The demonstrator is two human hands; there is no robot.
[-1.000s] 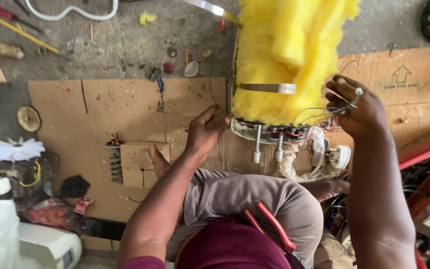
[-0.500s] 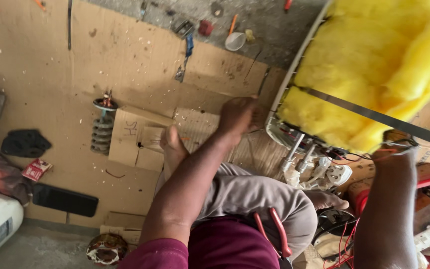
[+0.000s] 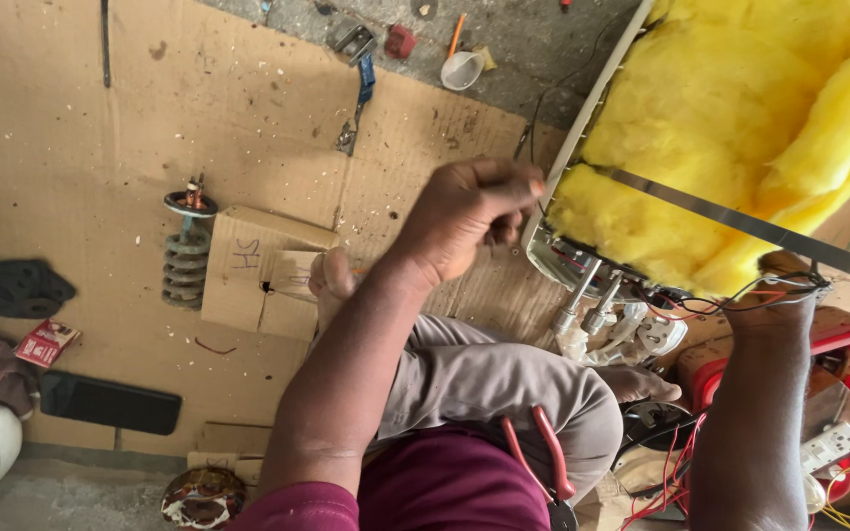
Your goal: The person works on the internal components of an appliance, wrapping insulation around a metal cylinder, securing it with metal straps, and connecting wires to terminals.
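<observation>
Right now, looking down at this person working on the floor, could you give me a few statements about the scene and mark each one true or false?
1. The left hand is at the metal edge of the appliance wrapped in yellow insulation. True.
2. The red-handled pliers are held in the left hand. False: they lie on the person's lap, with neither hand on them.
3. A coiled heating element lies on the cardboard sheet. True.
4. The insulation is blue. False: it is bright yellow, with a metal band across it.
5. The right hand is under the appliance, among the wires. True, though its fingers are mostly hidden.
</observation>
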